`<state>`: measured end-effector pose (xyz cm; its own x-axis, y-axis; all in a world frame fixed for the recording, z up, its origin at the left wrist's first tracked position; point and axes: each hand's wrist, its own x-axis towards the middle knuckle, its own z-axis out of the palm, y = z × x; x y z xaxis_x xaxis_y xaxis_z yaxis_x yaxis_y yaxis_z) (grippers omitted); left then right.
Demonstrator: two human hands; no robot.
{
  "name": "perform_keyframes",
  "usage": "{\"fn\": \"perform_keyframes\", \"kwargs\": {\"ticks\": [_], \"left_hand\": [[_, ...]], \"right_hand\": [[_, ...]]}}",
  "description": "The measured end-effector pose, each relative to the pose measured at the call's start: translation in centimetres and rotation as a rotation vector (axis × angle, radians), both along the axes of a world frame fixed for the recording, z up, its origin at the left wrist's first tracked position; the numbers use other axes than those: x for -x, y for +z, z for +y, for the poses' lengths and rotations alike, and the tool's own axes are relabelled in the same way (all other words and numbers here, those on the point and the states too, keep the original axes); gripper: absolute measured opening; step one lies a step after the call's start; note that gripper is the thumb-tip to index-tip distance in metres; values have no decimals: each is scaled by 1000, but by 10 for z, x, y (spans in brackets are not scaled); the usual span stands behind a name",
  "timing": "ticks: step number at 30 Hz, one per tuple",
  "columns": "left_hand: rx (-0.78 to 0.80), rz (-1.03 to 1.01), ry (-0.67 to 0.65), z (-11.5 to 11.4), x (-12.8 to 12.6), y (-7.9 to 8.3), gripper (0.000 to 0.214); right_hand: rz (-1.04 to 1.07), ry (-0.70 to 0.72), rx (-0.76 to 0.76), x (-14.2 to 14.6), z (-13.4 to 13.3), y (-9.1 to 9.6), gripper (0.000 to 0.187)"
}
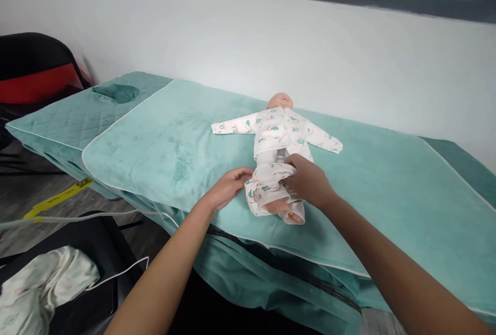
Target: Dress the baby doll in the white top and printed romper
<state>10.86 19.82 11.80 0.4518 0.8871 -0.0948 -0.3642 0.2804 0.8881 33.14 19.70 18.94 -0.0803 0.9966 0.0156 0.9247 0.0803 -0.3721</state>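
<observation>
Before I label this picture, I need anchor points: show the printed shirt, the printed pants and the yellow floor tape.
Printed shirt (278,130), head view: middle of its front.
Printed pants (270,173), head view: bunched upper folds.
Yellow floor tape (58,199), head view: middle of the strip.

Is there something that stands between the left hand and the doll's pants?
Nothing visible does: the left hand is right at the side of the pants, though whether it touches them is unclear.
</observation>
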Motion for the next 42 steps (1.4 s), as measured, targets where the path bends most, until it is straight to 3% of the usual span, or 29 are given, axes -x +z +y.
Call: {"fn": "perform_keyframes", "kwargs": {"ticks": [5, 8, 13, 17, 19, 22, 25, 28, 34, 38, 42], "left_hand": [[-78, 88, -40, -2, -6, -2, 29], [-112, 163, -32, -4, -7, -2, 24], [-181, 213, -129, -4, -3, 2, 24], [-209, 186, -95, -4, -1, 2, 17], [-201, 168, -42, -3, -3, -2, 11], [-164, 223, 165, 0, -11, -8, 12], [-170, 346, 385, 7, -23, -11, 13], [-259, 430, 510, 18, -35, -10, 10], [-281, 431, 573, 29, -45, -8, 8], [-280, 428, 519, 26, -43, -8, 8], [-184, 285, 506, 32, -39, -2, 15]], "right_hand": [[31, 20, -69, -6, 3, -12, 15], [95, 55, -35, -7, 4, -15, 19], [194, 48, 37, -9, 2, -16, 23], [221, 85, 37, -10, 2, -19, 20], [237, 96, 48, -10, 2, -21, 20], [281, 117, 82, -12, 2, -19, 21], [427, 160, 192, -19, 1, -14, 28], [603, 159, 244, -30, 0, -9, 36], [658, 29, 114, -47, 1, -13, 34], [512, -56, -113, -42, 10, -19, 25], [312, -18, -340, -34, 22, -20, 18]]}}
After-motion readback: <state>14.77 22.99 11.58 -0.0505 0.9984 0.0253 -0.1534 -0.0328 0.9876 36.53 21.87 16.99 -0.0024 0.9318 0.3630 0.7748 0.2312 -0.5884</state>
